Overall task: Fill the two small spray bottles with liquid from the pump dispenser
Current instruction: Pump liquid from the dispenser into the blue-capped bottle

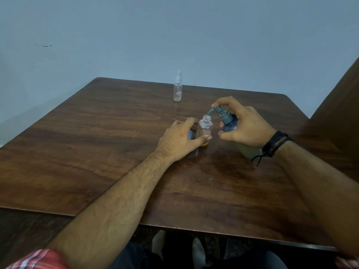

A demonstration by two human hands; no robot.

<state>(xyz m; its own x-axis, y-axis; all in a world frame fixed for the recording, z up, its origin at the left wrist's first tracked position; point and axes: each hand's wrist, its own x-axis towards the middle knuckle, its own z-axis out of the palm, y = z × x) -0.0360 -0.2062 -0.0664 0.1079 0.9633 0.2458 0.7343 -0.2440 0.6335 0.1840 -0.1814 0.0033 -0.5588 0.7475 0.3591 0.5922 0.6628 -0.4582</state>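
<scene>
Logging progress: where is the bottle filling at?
Done: far spray bottle stands capped, a little liquid at its bottom. In hand: left hand steadies the open bottle; right hand holds the pump dispenser, nozzle over its mouth. Left: that bottle looks mostly empty, still uncapped.

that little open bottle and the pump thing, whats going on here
A person is filling a small uncapped spray bottle from a pump dispenser. The left hand steadies the bottle upright on the wooden table, while the right hand holds the dispenser tilted, spout over the bottle's mouth. A second spray bottle, capped, stands apart further back.
</scene>
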